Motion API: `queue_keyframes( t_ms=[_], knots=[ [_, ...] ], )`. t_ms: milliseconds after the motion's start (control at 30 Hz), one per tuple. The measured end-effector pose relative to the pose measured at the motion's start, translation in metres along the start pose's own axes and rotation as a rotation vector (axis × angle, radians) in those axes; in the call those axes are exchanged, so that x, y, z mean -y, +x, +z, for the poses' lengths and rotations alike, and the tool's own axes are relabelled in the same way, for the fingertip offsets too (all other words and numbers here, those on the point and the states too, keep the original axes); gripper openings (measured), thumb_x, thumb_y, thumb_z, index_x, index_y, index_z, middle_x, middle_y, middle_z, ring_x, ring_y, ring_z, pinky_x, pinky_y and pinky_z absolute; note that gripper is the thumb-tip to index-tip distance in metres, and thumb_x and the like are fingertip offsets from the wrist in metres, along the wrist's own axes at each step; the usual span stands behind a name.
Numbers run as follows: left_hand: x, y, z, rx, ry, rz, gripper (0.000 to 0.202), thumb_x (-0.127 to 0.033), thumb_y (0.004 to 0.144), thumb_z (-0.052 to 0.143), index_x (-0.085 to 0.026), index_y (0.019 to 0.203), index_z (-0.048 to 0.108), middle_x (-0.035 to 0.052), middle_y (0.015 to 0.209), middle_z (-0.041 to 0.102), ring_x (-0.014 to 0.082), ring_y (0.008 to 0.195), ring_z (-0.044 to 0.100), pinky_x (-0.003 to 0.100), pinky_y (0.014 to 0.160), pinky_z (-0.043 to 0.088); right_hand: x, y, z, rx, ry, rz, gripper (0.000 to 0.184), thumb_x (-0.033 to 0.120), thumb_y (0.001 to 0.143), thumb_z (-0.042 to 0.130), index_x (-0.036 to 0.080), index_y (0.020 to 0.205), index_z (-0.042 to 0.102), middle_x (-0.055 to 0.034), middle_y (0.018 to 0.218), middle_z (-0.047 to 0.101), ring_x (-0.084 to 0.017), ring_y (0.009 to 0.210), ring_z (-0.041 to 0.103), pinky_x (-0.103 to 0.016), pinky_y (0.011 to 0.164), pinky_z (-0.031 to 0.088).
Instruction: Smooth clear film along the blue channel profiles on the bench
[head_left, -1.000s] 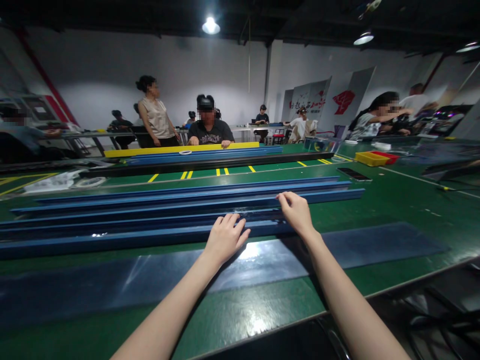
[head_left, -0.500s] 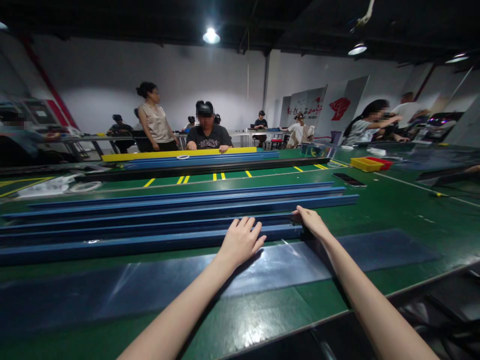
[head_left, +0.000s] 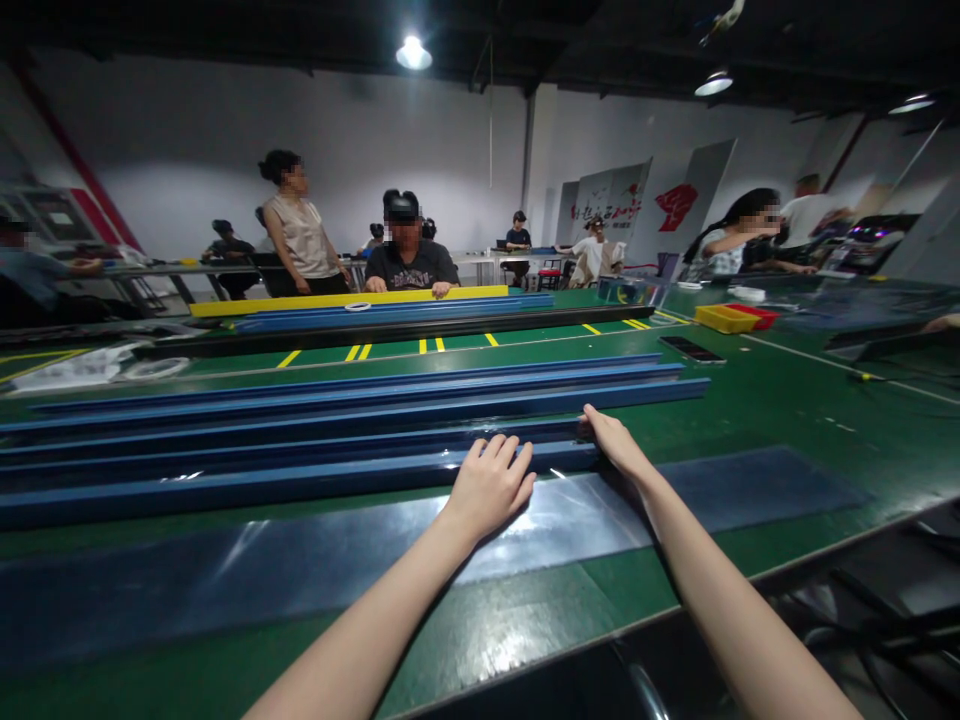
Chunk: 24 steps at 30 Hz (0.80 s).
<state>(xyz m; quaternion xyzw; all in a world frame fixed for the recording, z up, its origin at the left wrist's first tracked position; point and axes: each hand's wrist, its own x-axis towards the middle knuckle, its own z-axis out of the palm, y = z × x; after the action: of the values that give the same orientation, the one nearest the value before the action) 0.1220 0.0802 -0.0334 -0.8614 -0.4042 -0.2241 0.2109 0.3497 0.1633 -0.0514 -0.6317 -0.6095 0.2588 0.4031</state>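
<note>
A long blue channel strip (head_left: 247, 487) lies lengthwise before me, nearest of several similar strips. My left hand (head_left: 493, 485) rests palm down over its near edge, fingers stretched and slightly apart, thumb out to the side. At the strip's right end is my right hand (head_left: 611, 440), its thumb and fingers closed on that end; the fingers' far side is hidden. Beneath my wrists, on the near side, a clear flat plastic sheet (head_left: 337, 560) with a bluish tint lies along the table.
More blue strips (head_left: 450, 400) lie just beyond on the green table (head_left: 570, 610). Farther off are a phone (head_left: 691, 349), a yellow tray (head_left: 722, 319), a black strip (head_left: 420, 334) and a yellow strip (head_left: 300, 300). A co-worker (head_left: 411, 262) sits opposite. The table's near edge slopes below my forearms.
My left hand has slid slightly right along the strip, closer to my right hand. The right hand stays at the strip's end. The whole view has shifted a little.
</note>
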Motion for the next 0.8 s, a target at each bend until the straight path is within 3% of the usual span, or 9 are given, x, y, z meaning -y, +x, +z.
queue_keyframes(
  t_ms=[367, 600, 700, 800],
  knots=[
    [-0.004, 0.000, -0.002, 0.022, -0.015, 0.001, 0.034, -0.030, 0.086, 0.038, -0.014, 0.113, 0.051, 0.0103, 0.107, 0.057, 0.0234, 0.098, 0.049, 0.037, 0.080, 0.038, 0.019, -0.013, -0.008, 0.046, -0.010, 0.078, 0.052, 0.051, 0.081, 0.029, 0.014, 0.082, 0.064, -0.0107, 0.086, 0.067, -0.019, 0.071, 0.061, -0.028, 0.069, 0.044],
    [-0.004, 0.000, -0.002, 0.032, -0.008, 0.002, 0.036, -0.032, 0.086, 0.036, -0.015, 0.115, 0.050, 0.0103, 0.109, 0.056, 0.0240, 0.099, 0.049, 0.038, 0.081, 0.038, 0.024, -0.022, -0.014, 0.031, -0.207, 0.011, 0.054, 0.051, 0.084, 0.024, 0.017, 0.087, 0.066, -0.0107, 0.097, 0.066, -0.023, 0.093, 0.058, -0.030, 0.081, 0.039],
    [-0.004, 0.000, -0.003, 0.037, -0.019, -0.002, 0.037, -0.033, 0.086, 0.037, -0.015, 0.115, 0.050, 0.0107, 0.110, 0.056, 0.0246, 0.100, 0.049, 0.038, 0.081, 0.038, 0.023, -0.028, -0.015, 0.023, -0.232, -0.029, 0.055, 0.052, 0.085, 0.021, 0.019, 0.086, 0.065, -0.0090, 0.091, 0.067, -0.022, 0.089, 0.059, -0.030, 0.076, 0.041],
    [-0.003, 0.000, -0.006, 0.024, -0.056, 0.002, 0.043, -0.043, 0.083, 0.041, -0.015, 0.116, 0.050, 0.0121, 0.114, 0.055, 0.0267, 0.104, 0.047, 0.040, 0.084, 0.037, 0.021, -0.032, -0.017, 0.040, -0.263, -0.041, 0.056, 0.053, 0.085, 0.017, 0.021, 0.089, 0.063, -0.0055, 0.077, 0.067, -0.020, 0.072, 0.060, -0.029, 0.067, 0.042]
  ],
)
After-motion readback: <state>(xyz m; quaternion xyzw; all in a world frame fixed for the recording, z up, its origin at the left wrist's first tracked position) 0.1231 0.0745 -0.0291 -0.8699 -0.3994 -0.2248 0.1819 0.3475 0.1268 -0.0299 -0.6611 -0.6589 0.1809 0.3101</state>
